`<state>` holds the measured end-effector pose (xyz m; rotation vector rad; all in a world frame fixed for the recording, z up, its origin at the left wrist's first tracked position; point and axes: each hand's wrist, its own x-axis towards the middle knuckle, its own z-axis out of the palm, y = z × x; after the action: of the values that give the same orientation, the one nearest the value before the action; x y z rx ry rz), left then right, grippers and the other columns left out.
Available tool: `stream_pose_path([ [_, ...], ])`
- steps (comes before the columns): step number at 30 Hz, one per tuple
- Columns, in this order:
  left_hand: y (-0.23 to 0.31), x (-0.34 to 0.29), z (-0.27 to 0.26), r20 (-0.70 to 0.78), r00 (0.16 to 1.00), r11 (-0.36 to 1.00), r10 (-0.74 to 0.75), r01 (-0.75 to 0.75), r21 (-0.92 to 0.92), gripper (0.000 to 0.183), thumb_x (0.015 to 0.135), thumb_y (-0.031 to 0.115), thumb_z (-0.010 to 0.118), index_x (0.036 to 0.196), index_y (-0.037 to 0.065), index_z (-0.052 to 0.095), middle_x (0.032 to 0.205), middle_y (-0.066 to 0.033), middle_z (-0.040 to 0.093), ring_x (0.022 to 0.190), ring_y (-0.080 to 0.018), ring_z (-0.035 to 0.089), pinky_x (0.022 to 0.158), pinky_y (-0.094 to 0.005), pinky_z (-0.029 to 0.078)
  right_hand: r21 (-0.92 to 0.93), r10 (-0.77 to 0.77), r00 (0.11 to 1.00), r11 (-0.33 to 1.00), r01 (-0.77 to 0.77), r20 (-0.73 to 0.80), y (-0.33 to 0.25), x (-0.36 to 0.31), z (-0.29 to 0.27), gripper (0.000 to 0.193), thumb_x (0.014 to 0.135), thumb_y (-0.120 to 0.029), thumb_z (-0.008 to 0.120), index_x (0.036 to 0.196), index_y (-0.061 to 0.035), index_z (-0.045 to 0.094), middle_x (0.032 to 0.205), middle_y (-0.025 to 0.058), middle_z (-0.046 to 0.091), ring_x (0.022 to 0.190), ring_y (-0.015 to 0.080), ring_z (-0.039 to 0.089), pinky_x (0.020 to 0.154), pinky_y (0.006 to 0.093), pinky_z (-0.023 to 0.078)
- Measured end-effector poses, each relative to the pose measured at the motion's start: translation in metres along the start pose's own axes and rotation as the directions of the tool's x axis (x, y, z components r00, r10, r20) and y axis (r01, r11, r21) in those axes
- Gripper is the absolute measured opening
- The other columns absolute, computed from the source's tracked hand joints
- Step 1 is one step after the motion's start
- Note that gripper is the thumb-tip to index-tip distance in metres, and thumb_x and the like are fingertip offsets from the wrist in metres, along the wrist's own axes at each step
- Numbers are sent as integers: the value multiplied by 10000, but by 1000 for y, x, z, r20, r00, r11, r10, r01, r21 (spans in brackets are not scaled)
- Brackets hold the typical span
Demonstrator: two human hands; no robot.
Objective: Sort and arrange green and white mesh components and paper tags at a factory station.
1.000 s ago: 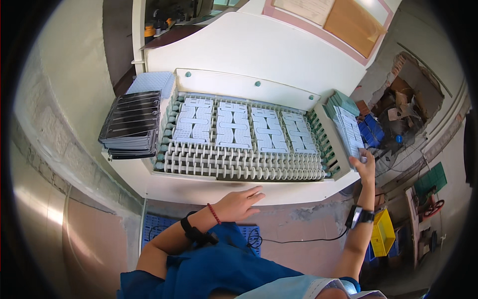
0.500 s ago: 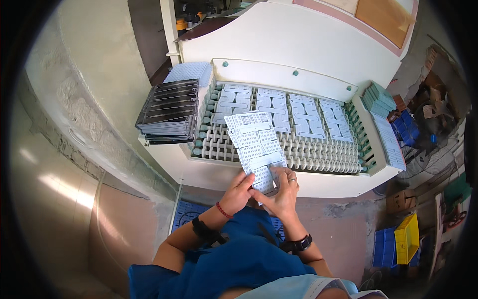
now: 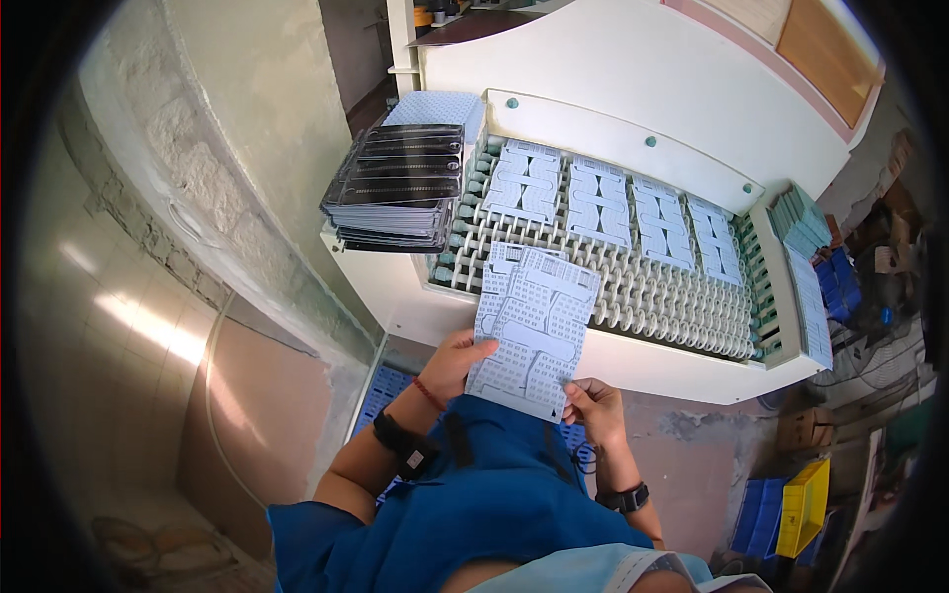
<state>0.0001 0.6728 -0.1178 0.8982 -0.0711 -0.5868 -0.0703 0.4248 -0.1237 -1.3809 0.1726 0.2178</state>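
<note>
Panels [image 3: 539, 331], pale and printed with dark outlines, overlap in a small fan: the left hand [image 3: 455, 362] grips their left edge, thumb on top, while the right hand [image 3: 597, 409] pinches the lower right corner of the front one. Beyond both hands, four similar boards [image 3: 598, 203] rest on white rollers [image 3: 672, 314]; past the left hand stands a dark stack [image 3: 397, 193]

Left hand [image 3: 457, 363]: closed in a grip, the thumb laid on top and pointed rightward, the fingers mostly hidden.
Left forearm [image 3: 403, 407]: slanted upward to the right, bent at the elbow.
Right hand [image 3: 597, 407]: thumb and forefinger closed in a pinch.
Right forearm [image 3: 615, 463]: angled upward and slightly leftward.
Height: the left hand is held higher.
</note>
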Motion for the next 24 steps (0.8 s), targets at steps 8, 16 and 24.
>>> stream_pose_path([
  [8, -14, -13, 8, -92, 994, 937, -63, 27, -349, 313, 939, 115, 462, 1166, -97, 499, 1143, -196, 577, 999, -277, 608, 838, -377, 520, -27, -25, 994, 999, 23, -107, -2, -4, 11, 233, 843, -152, 664, 845, 79, 634, 675, 100, 627, 497, 124, 589, 446, 208, 491],
  [16, -7, -19, 18, -71, 997, 992, -25, 16, -123, 279, 926, 100, 483, 1134, -83, 523, 1117, -182, 590, 1002, -277, 609, 861, -405, 530, -28, -25, 987, 999, 21, -162, -20, -5, 13, 253, 856, -136, 647, 940, 101, 624, 725, 112, 647, 530, 121, 604, 453, 202, 490],
  [24, -16, -5, 21, -183, 981, 997, 71, -77, -26, 232, 838, -5, 592, 1064, -57, 578, 1025, -146, 632, 877, -217, 646, 724, -296, 562, -382, -210, 944, 919, 101, -255, -28, -12, 16, 348, 835, -130, 667, 1113, 65, 588, 777, 103, 672, 600, 103, 620, 499, 207, 483],
])
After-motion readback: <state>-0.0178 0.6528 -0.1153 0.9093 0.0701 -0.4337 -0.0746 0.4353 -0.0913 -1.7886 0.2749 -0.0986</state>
